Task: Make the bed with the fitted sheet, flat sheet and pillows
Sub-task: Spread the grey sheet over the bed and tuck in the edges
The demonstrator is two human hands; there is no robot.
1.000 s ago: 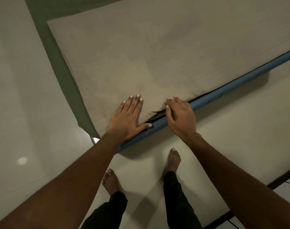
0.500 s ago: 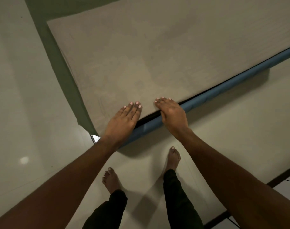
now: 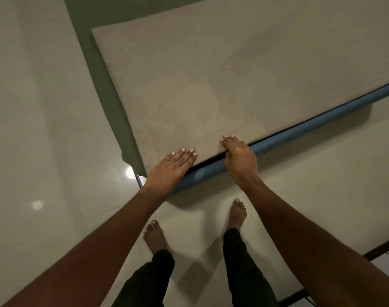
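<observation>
Beige sheet [image 3: 233, 85] spread over the bed [image 3: 105, 89], above a blue rail [image 3: 311, 128]. Pressed near the corner by the left hand [image 3: 169, 169], fingers straight; edge gripped by the right hand [image 3: 240, 158] (fingers curled over it).

You have one beige sheet [image 3: 233, 74], one blue bed rail [image 3: 311, 129], two hands, your left hand [image 3: 169, 169] and right hand [image 3: 240, 160], and two bare feet [image 3: 154, 237].

My left hand [image 3: 170, 168] lies on the sheet [image 3: 233, 74] at the bed's [image 3: 299, 132] near left corner, my right hand [image 3: 239, 157] gripping the sheet's near edge just right.
</observation>
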